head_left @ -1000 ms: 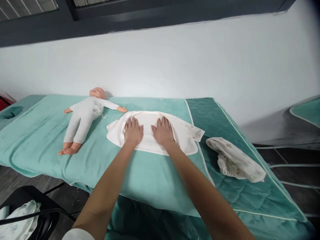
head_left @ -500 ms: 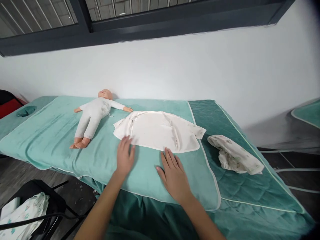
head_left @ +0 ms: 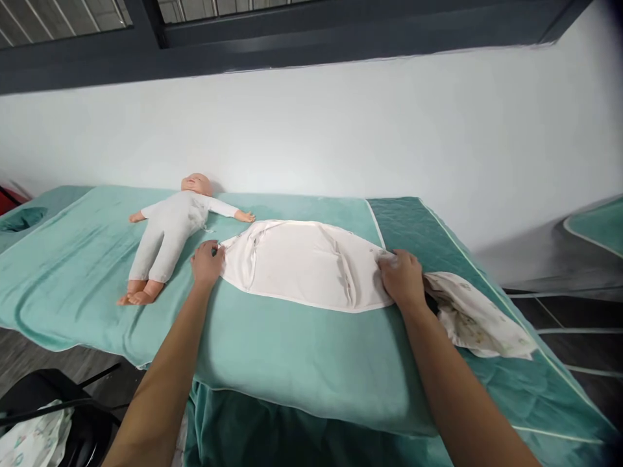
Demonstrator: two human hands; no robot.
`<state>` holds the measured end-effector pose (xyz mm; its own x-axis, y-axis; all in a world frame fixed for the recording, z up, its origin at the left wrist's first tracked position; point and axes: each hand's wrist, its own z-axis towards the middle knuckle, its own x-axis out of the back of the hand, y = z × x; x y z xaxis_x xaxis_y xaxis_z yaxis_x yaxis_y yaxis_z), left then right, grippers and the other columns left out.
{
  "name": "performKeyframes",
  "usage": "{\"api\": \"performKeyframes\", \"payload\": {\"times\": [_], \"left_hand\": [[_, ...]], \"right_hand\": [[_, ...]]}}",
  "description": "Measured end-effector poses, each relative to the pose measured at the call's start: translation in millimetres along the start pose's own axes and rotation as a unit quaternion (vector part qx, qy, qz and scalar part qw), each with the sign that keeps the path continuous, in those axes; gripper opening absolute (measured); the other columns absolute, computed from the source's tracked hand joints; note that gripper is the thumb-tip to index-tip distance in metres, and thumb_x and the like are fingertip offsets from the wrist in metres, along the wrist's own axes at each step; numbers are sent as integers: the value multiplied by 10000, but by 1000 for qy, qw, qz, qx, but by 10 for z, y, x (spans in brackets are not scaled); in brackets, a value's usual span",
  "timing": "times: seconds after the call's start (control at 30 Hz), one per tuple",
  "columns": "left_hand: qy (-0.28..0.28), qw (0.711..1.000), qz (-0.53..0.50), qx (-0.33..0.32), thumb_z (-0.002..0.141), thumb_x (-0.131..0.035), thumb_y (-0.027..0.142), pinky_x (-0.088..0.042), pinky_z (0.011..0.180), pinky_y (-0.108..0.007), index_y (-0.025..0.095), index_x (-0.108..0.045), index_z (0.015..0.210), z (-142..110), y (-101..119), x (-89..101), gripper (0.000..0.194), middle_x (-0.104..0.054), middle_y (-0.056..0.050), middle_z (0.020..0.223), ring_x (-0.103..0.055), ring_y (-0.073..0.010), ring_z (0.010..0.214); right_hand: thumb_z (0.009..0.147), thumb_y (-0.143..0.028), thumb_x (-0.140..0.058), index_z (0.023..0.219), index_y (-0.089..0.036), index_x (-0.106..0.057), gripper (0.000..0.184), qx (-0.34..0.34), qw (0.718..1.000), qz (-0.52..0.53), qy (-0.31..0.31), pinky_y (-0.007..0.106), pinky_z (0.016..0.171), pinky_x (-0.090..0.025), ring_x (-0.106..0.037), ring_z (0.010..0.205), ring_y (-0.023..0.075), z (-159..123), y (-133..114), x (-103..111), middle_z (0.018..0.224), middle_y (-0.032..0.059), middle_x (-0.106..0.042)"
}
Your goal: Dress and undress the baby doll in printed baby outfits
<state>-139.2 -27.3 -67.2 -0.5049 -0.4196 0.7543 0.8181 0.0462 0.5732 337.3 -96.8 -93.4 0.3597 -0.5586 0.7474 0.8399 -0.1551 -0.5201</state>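
Note:
A white baby shirt [head_left: 296,263] lies spread flat on the light green towel sheet [head_left: 302,363], its two sleeves stretched out to the sides. At its left sleeve end, my left hand [head_left: 207,263] is closed with the fingertips pinching the cloth. My right hand [head_left: 402,277] grips the opposite sleeve end, its fingers bent over the fabric. Left of the shirt, a baby doll [head_left: 170,227] in a white bodysuit lies on its back, one arm reaching toward the shirt's upper edge.
A crumpled patterned white cloth [head_left: 479,314] lies on the dark green quilted bed cover [head_left: 530,383], close to my right forearm. A black chair [head_left: 87,421] holding folded cloth [head_left: 36,438] stands at lower left. Behind the bed rises a white wall [head_left: 302,136].
My hands have moved apart from the shirt's near edge to its two sleeve ends and closed on them. The view has shifted slightly.

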Motion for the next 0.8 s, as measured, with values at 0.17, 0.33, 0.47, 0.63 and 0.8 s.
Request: {"api": "performKeyframes", "payload": {"times": [0.17,0.33,0.47,0.63,0.8], "left_hand": [[64,995,-51,53,929,-489,400,-500,861,-355,195,-608,1012,216,-111,-58,251,-691,-65,947,-634,-223,896],[108,991,-55,57,891,-503,243,-497,942,-378,178,-599,1076,262,-61,-61,219,-678,-92,1059,-634,-228,1002],[134,989,-68,6,915,-466,220,-467,1048,-389,164,-577,1149,-62,40,49,265,-634,-133,1200,-588,-230,1185],[94,976,-76,-181,958,-463,237,-402,1157,-408,189,-566,1212,-431,65,484,278,-606,-123,1331,-525,-216,1312],[143,979,-24,-144,945,-484,256,-326,1220,-445,170,-543,1300,-62,-419,1082,369,-524,-149,1445,-421,-246,1418]], "right_hand": [[830,-194,-411,1223,-59,-619,466,10,1000,-12,-6,477,1107,-405,-533,1264,306,17,211,-124,1292,238,-614],[821,-128,-356,1224,-48,-624,490,24,999,-8,30,469,1135,-393,-494,1327,287,-38,139,-8,1363,250,-563],[901,-211,-395,1255,-118,-603,421,84,993,27,82,481,1150,-392,-473,1355,277,-271,-283,196,1416,194,-545],[961,-337,-436,1295,-181,-564,390,196,967,160,-20,467,1173,-378,-476,1363,242,-583,-1376,79,1420,132,-550],[954,-376,-501,1429,-139,-429,535,123,925,273,-234,388,1160,-393,-491,1366,220,-280,-2742,-619,1473,143,-512]]}}
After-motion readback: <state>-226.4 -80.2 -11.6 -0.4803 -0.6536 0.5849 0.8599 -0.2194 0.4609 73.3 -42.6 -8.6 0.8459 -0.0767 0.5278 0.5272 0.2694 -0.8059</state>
